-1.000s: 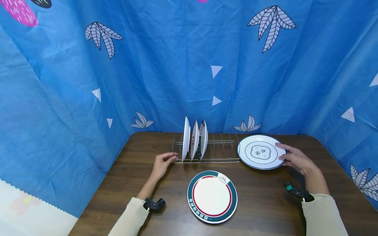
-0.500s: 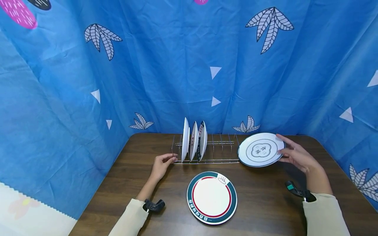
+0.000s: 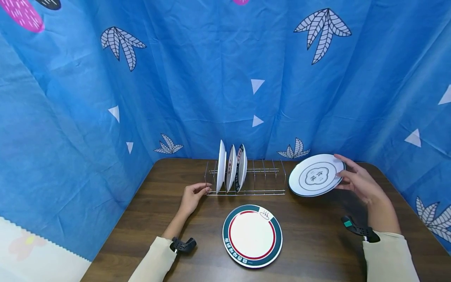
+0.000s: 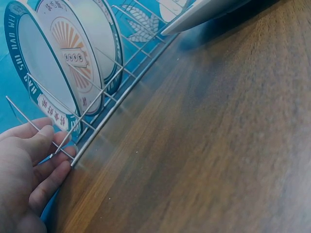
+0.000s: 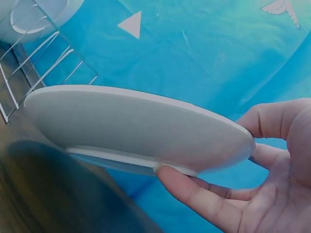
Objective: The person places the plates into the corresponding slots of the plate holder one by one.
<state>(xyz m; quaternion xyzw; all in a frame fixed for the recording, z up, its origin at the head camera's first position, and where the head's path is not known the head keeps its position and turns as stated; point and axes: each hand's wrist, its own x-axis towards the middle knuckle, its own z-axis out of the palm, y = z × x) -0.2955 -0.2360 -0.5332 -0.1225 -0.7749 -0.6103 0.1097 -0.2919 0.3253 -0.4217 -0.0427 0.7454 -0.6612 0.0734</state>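
Observation:
At the right of the head view my right hand (image 3: 357, 184) pinches the rim of a white plate (image 3: 314, 176) with a dark edge line and a central emblem. The plate is tilted, and the right wrist view shows its pale underside (image 5: 131, 121) raised off the table, with fingers beneath and at the rim. My left hand (image 3: 192, 197) grips the left end of a wire dish rack (image 3: 264, 192); in the left wrist view thumb and fingers close around its end wires. Three plates stand upright in the rack's left slots: a white one (image 3: 220, 168), a middle one (image 3: 230, 170) and a dark-rimmed one (image 3: 243, 170).
A plate with a green rim and red ring (image 3: 251, 237) lies flat on the wooden table (image 3: 310, 243), in front of the rack. Behind the table hangs a blue curtain (image 3: 218, 90). The held plate's left edge is close to the rack's right end.
My right hand has lifted the white plate's right side off the table and shifted it slightly back and right, tilting it more. The left hand keeps its grip on the rack.

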